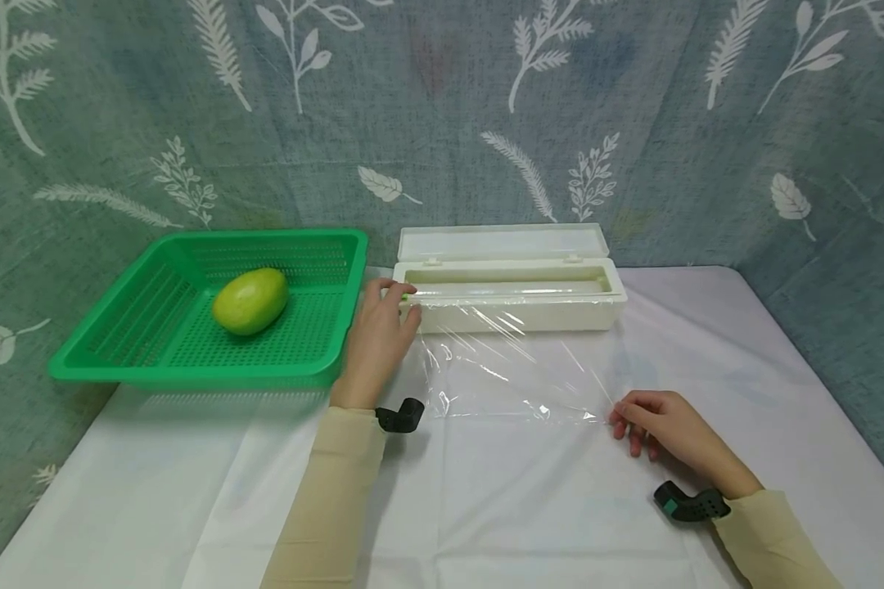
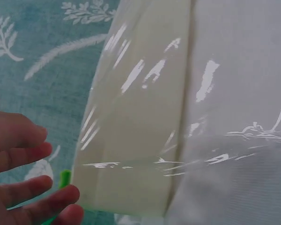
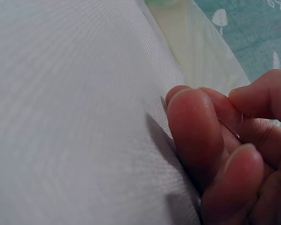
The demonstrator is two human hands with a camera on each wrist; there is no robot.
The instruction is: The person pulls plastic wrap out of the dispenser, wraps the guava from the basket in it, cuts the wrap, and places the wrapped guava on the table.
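Note:
A cream plastic-wrap dispenser box (image 1: 516, 317) stands at the back with its lid (image 1: 504, 243) raised. Clear plastic wrap (image 1: 516, 376) stretches from it over its front and out above the white cloth. My right hand (image 1: 659, 425) pinches the near right corner of the wrap between thumb and fingers, seen close up in the right wrist view. At the box's left end is my left hand (image 1: 379, 339), fingers parted and lightly bent. A small green slider (image 2: 65, 178) shows right by its fingertips in the left wrist view.
To the left stands a green basket (image 1: 228, 378) holding a yellow-green mango (image 1: 250, 301). A white cloth (image 1: 545, 515) covers the table. Behind it hangs a blue-green curtain (image 1: 442, 106) with white leaf prints.

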